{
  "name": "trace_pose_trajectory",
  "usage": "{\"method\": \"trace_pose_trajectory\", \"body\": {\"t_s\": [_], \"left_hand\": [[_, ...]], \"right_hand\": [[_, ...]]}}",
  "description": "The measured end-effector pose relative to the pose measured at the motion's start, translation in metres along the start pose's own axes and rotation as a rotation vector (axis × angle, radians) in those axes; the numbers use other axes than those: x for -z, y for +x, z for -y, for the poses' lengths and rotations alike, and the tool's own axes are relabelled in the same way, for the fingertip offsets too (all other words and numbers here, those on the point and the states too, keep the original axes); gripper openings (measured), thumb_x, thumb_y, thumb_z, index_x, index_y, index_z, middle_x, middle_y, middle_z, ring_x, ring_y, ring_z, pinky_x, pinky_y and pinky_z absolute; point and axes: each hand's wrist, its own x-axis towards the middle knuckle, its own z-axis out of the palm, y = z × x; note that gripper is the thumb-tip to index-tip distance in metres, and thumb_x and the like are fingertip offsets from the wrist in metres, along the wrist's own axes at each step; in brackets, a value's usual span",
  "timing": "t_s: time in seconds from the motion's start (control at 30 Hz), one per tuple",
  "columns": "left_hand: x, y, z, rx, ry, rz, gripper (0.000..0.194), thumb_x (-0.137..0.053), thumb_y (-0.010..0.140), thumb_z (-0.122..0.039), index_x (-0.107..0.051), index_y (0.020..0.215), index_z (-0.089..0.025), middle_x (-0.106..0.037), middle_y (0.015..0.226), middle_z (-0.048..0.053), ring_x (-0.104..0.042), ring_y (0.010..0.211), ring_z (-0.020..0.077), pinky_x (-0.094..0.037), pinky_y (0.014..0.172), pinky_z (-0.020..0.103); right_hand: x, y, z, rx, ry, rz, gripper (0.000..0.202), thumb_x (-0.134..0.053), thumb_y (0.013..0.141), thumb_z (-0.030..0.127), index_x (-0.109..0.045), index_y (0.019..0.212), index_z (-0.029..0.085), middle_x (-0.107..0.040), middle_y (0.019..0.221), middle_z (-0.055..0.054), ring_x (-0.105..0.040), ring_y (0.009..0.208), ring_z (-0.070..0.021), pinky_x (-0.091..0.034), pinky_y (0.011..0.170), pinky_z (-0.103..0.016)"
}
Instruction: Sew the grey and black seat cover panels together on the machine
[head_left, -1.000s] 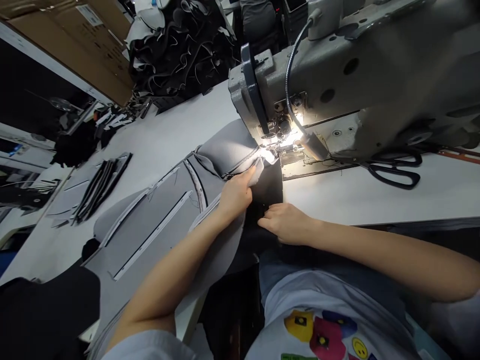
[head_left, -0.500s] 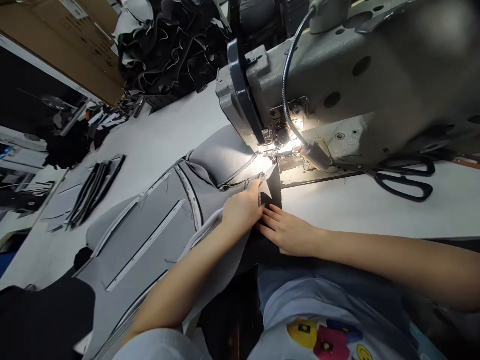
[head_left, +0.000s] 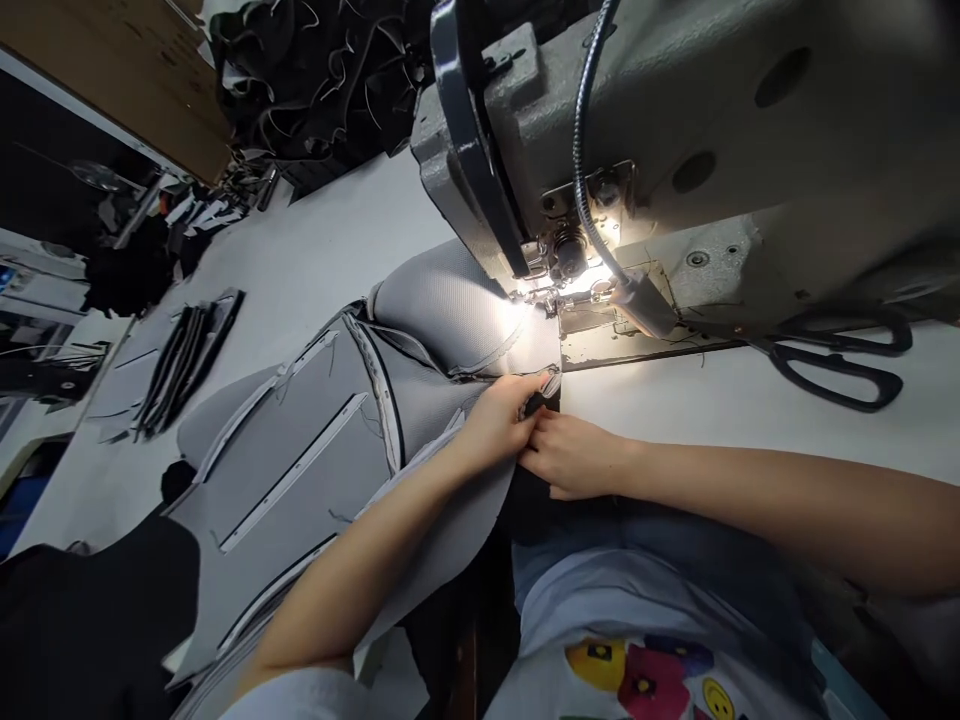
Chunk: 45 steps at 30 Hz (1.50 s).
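A large grey fabric cover (head_left: 300,440) with white-edged seams spreads across the table and over its front edge. Its far panel lies under the lit needle area of the sewing machine (head_left: 555,260). My left hand (head_left: 499,415) is closed on the folded edge of the cover, just in front of the machine. Close beside it, my right hand (head_left: 574,455) has its fingers curled on the dark edge of the same cover, with the fingertips partly hidden behind the left hand.
Black-handled scissors (head_left: 840,365) lie right of the needle, by the machine bed. A lamp on a bendy neck (head_left: 645,305) lights the needle area. Stacked fabric pieces (head_left: 187,360) lie at left on the white table (head_left: 322,240). A dark fabric heap (head_left: 322,90) stands behind.
My left hand has moved slightly right with the fabric edge, uncovering more of the lit grey panel. The right hand's fingers have gone from stretched out to curled in. The view has come closer.
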Motion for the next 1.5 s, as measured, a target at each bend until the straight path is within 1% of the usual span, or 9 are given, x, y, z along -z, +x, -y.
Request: {"method": "trace_pose_trajectory", "body": {"t_s": [0.07, 0.2, 0.33, 0.7, 1.03, 1.13, 1.3, 1.4, 1.5], "left_hand": [[0.000, 0.003, 0.004, -0.029, -0.020, 0.038, 0.038, -0.051, 0.084, -0.012, -0.063, 0.120, -0.018, -0.070, 0.114, 0.007, -0.065, 0.107, 0.0211, -0.053, 0.094, 0.034], [-0.003, 0.004, 0.007, -0.112, 0.080, 0.062, 0.041, -0.050, 0.079, -0.008, -0.063, 0.118, -0.015, -0.069, 0.115, 0.013, -0.065, 0.107, 0.0241, -0.053, 0.095, 0.035], [-0.006, 0.003, 0.009, -0.132, 0.072, 0.037, 0.042, -0.051, 0.080, -0.010, -0.059, 0.120, -0.017, -0.070, 0.112, 0.009, -0.065, 0.104, 0.0217, -0.054, 0.093, 0.032], [0.005, 0.041, 0.003, -0.066, 0.225, 0.135, 0.033, -0.050, 0.074, -0.004, -0.064, 0.103, -0.013, -0.069, 0.104, 0.011, -0.063, 0.107, 0.0259, -0.052, 0.097, 0.038], [0.008, 0.072, 0.014, -0.185, 0.486, 0.078, 0.039, -0.047, 0.084, -0.002, -0.062, 0.119, -0.008, -0.070, 0.114, 0.013, -0.062, 0.112, 0.0233, -0.050, 0.101, 0.034], [0.006, 0.072, 0.017, -0.227, 0.506, 0.050, 0.041, -0.047, 0.085, -0.002, -0.061, 0.124, -0.007, -0.067, 0.122, 0.014, -0.060, 0.116, 0.0231, -0.049, 0.103, 0.034], [0.002, 0.065, 0.016, -0.258, 0.533, 0.002, 0.029, -0.046, 0.090, -0.007, -0.067, 0.110, -0.011, -0.064, 0.127, 0.013, -0.058, 0.117, 0.0246, -0.049, 0.103, 0.038], [0.000, 0.062, 0.014, -0.262, 0.553, -0.030, 0.026, -0.047, 0.091, -0.008, -0.069, 0.105, -0.012, -0.064, 0.127, 0.014, -0.059, 0.112, 0.0249, -0.051, 0.099, 0.039], [-0.001, 0.061, 0.013, -0.269, 0.592, -0.021, 0.025, -0.048, 0.090, -0.007, -0.069, 0.102, -0.013, -0.063, 0.128, 0.014, -0.060, 0.106, 0.0247, -0.053, 0.092, 0.037]], "right_hand": [[0.001, -0.004, 0.004, -0.019, -0.044, -0.045, 0.049, -0.070, 0.078, 0.038, -0.062, 0.113, 0.007, -0.067, 0.105, -0.019, -0.061, 0.101, -0.0316, -0.042, 0.098, -0.045], [0.000, -0.012, 0.015, -0.104, -0.209, -0.228, 0.016, -0.054, 0.089, 0.019, -0.065, 0.097, 0.010, -0.069, 0.089, -0.014, -0.065, 0.081, -0.0262, -0.050, 0.083, -0.042], [-0.007, -0.017, 0.021, -0.122, -0.363, -0.363, 0.025, -0.043, 0.089, 0.007, -0.066, 0.096, 0.002, -0.070, 0.089, -0.020, -0.067, 0.082, -0.0270, -0.052, 0.084, -0.042], [-0.012, -0.016, -0.008, -0.117, -0.340, -0.291, 0.033, -0.044, 0.090, 0.010, -0.064, 0.112, -0.004, -0.068, 0.107, -0.026, -0.067, 0.100, -0.0305, -0.050, 0.100, -0.045], [0.001, -0.015, -0.053, -0.155, -0.041, -0.266, 0.036, -0.042, 0.087, 0.006, -0.065, 0.114, 0.001, -0.066, 0.112, -0.020, -0.060, 0.107, -0.0289, -0.046, 0.101, -0.044], [0.005, -0.022, -0.067, -0.146, 0.077, -0.300, 0.041, -0.042, 0.083, 0.004, -0.065, 0.117, 0.009, -0.068, 0.114, -0.013, -0.060, 0.107, -0.0242, -0.047, 0.098, -0.039], [0.009, -0.032, -0.087, -0.509, 0.134, -0.409, 0.028, -0.042, 0.087, 0.010, -0.069, 0.086, 0.018, -0.069, 0.083, -0.006, -0.062, 0.081, -0.0198, -0.050, 0.078, -0.031], [0.008, -0.030, -0.097, -0.652, 0.076, -0.485, 0.034, -0.039, 0.087, 0.010, -0.069, 0.103, 0.015, -0.068, 0.094, -0.009, -0.061, 0.092, -0.0223, -0.048, 0.088, -0.033], [0.006, -0.026, -0.101, -0.710, -0.027, -0.422, 0.044, -0.041, 0.088, 0.012, -0.062, 0.126, 0.012, -0.065, 0.100, -0.012, -0.057, 0.095, -0.0251, -0.046, 0.088, -0.035]]}}
